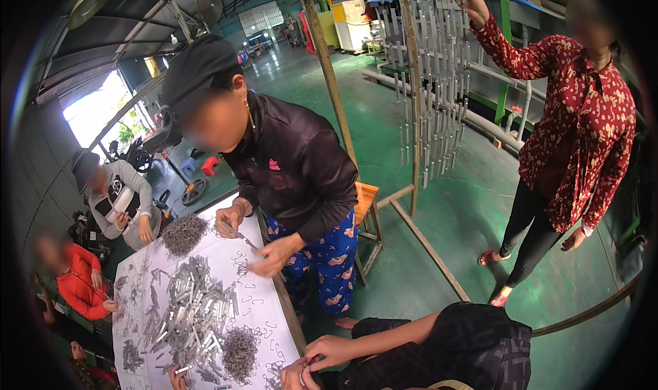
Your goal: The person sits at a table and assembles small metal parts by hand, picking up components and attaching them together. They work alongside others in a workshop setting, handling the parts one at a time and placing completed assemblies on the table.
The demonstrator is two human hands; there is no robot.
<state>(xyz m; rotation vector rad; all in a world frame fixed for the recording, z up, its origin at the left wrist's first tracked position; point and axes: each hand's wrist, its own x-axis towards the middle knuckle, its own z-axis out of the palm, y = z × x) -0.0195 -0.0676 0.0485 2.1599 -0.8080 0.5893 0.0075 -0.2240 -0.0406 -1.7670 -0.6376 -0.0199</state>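
At the near right edge of the table, my right hand point(330, 351) reaches in on a bare forearm from a dark patterned sleeve. Its fingers are bent closed against my left hand point(296, 376), which the lower edge cuts off. Both seem pinched round something small that I cannot make out. Beside them on the white tabletop point(274, 297) lie loose bent wire hooks point(274, 332). A tangled heap of dark wire hooks point(240, 354) is nearest on the left. Behind it spreads a big pile of flat silver metal strips point(199, 308).
Across the table a person in a dark jacket point(295, 150) holds a strip. Another person's hand point(179, 378) holds one at lower left. More people work along the left side. A rack hung with metal strips point(428, 81) stands behind, a person in red point(576, 116) beside it.
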